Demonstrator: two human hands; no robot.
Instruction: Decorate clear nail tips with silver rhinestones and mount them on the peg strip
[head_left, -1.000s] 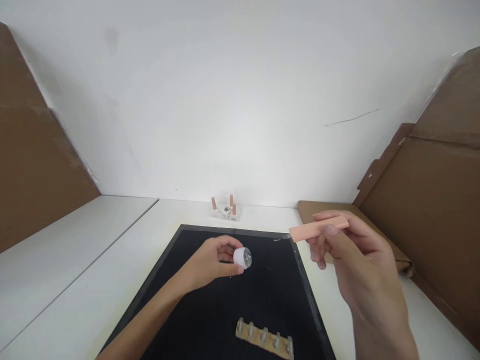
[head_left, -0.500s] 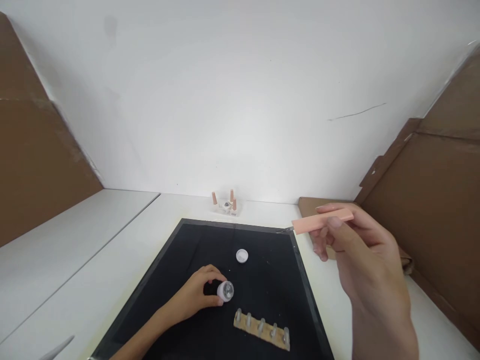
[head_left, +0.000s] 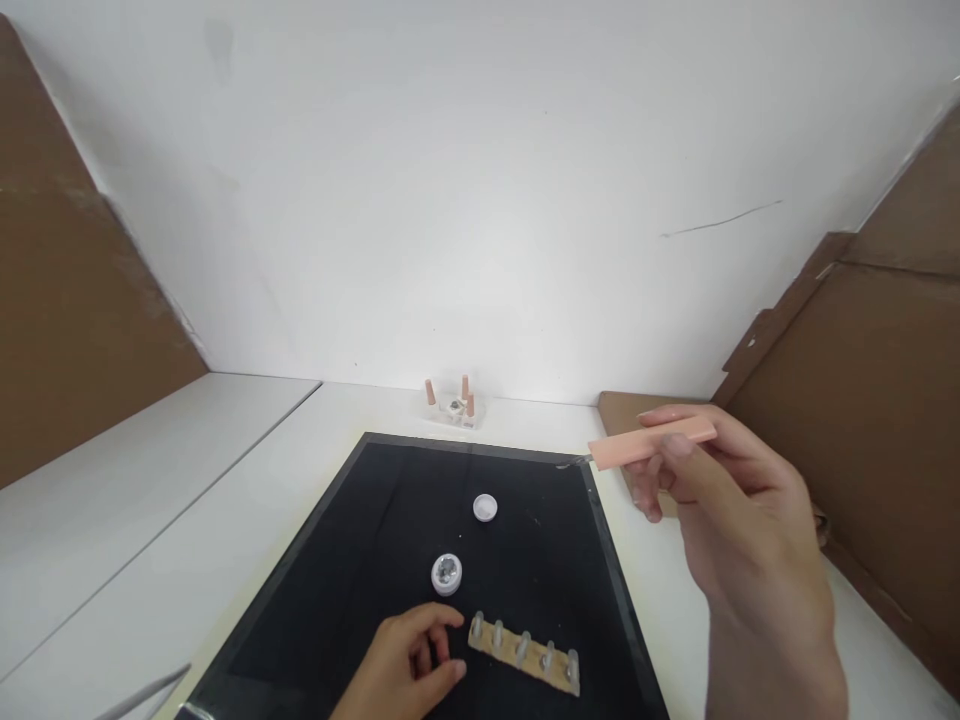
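Note:
My right hand (head_left: 720, 490) pinches the long pink cap of a nail polish brush (head_left: 649, 443). Its thin bristle end points left, above the black mat's far right corner. Low over the mat, my left hand (head_left: 412, 655) is empty, thumb and forefinger apart. Just right of its fingertips lies a cardboard strip (head_left: 525, 655) bearing several clear false nails. A small white jar (head_left: 447, 575) with silvery, shiny contents stands uncovered beyond the left hand. Farther back, a white round lid (head_left: 485, 508) rests on the mat.
The black mat (head_left: 420, 490) covers the middle of the white table (head_left: 247, 430). Against the wall stands a clear holder (head_left: 450, 412) with pink-capped bottles. A cardboard piece (head_left: 619, 410) lies behind my right hand, and cardboard panels (head_left: 862, 380) rise at both sides.
My left hand has let go of the small jar and moved back toward me, beside the nail strip. The jar now stands upright on the mat. My right hand has barely moved.

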